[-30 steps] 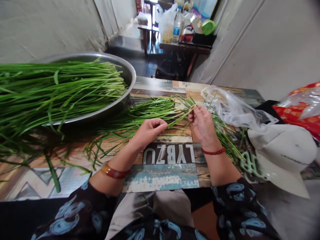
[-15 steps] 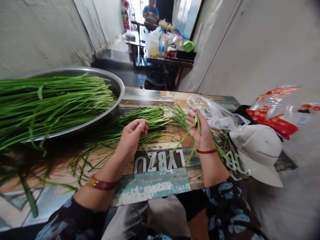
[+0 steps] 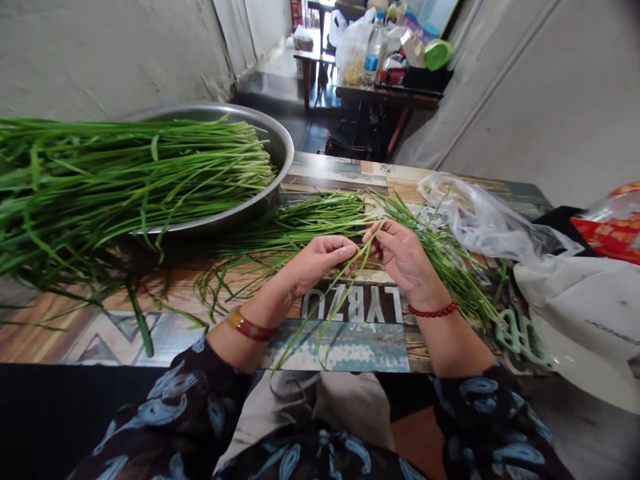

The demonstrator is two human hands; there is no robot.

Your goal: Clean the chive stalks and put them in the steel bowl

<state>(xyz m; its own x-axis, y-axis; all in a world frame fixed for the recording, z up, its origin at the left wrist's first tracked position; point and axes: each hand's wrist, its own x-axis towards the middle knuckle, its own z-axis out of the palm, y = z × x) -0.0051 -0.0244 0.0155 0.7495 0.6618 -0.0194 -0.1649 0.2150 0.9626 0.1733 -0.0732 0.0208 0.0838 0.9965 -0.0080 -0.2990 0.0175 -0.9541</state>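
A few strands of garlic chives [image 3: 327,303] hang from between my hands, their long ends trailing toward the table's near edge. My right hand [image 3: 403,257] pinches their pale upper ends with its fingertips. On the same strands, a little lower, my left hand [image 3: 323,260] has thumb and forefinger closed. Just beyond my hands lies a loose pile of chives [image 3: 315,217], stems pointing right. Another heap of chives [image 3: 450,267] spreads behind and beside my right wrist. A big bundle of chives [image 3: 200,170] fills the metal basin [image 3: 286,150] at the left, leaves drooping over its rim.
To the right are a crumpled clear plastic bag [image 3: 480,213], green-handled scissors [image 3: 517,333], a pale cap [image 3: 580,313] and a red-printed package [image 3: 613,223]. Stray leaves lie on the patterned table [image 3: 350,347]. Farther off, another table carries a water bottle [image 3: 373,53] and bags.
My hands have come together, and my left hand, empty before, now grips the chives held by my right. The view has shifted left and downward.
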